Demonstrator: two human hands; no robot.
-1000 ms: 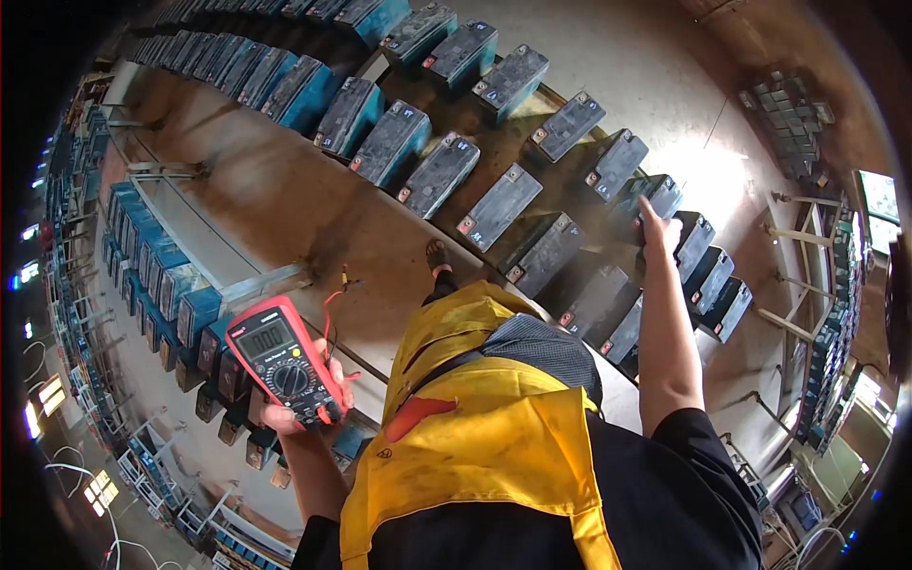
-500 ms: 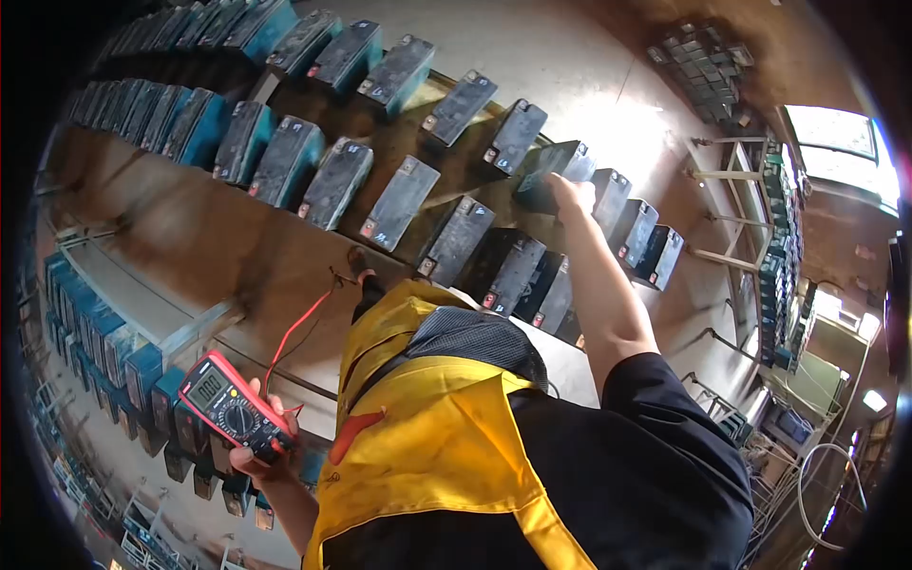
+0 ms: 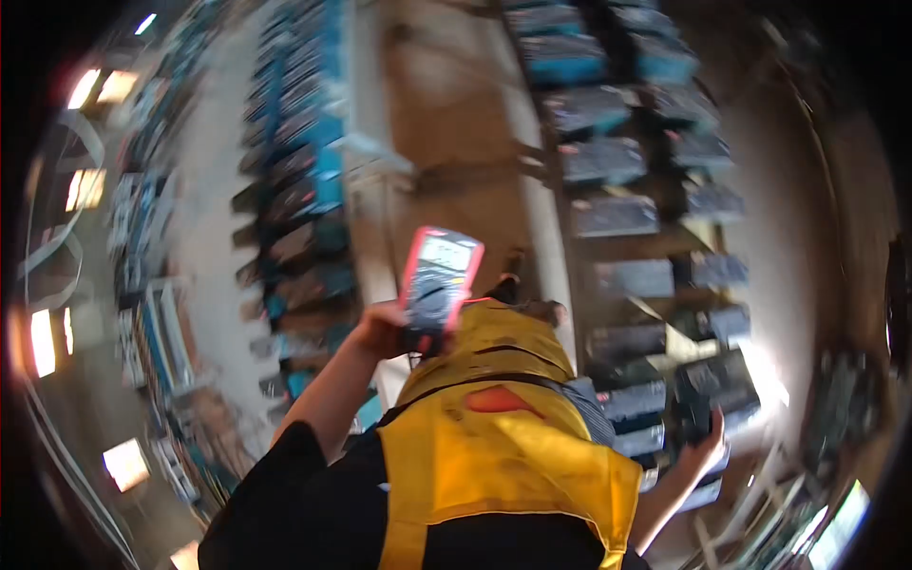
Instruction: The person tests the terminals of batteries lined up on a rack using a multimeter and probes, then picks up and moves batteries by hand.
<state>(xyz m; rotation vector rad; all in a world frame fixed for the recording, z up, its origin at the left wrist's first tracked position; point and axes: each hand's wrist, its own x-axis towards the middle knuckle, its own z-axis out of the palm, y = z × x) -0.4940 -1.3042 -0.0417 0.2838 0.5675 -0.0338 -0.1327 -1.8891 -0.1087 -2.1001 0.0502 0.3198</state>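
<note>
A red-and-black multimeter (image 3: 440, 287) is upright in my left hand (image 3: 383, 329), its fingers closed around the lower part. The screen is bright, but blur hides the reading. To the right, my right hand (image 3: 705, 449) is at the near end of a dark battery (image 3: 719, 378), with the fingers closed on it. This battery sits askew among the others in the right-hand rows. Beside it lies another grey-topped battery (image 3: 632, 401). The yellow apron (image 3: 513, 456) on my body has a red-orange piece (image 3: 503, 401) at the front.
Rows of batteries (image 3: 613, 217) run along a rack on the right. More blue-sided batteries (image 3: 328, 104) line a rack on the left. A brown floor strip (image 3: 446, 104) lies between them. A dark stack (image 3: 845, 404) is at the far right. Motion smears the whole view.
The view has swung round, so the battery rows now run up the right side. The multimeter has come in front of my body, and its screen has brightened. My right hand stays at the askew battery.
</note>
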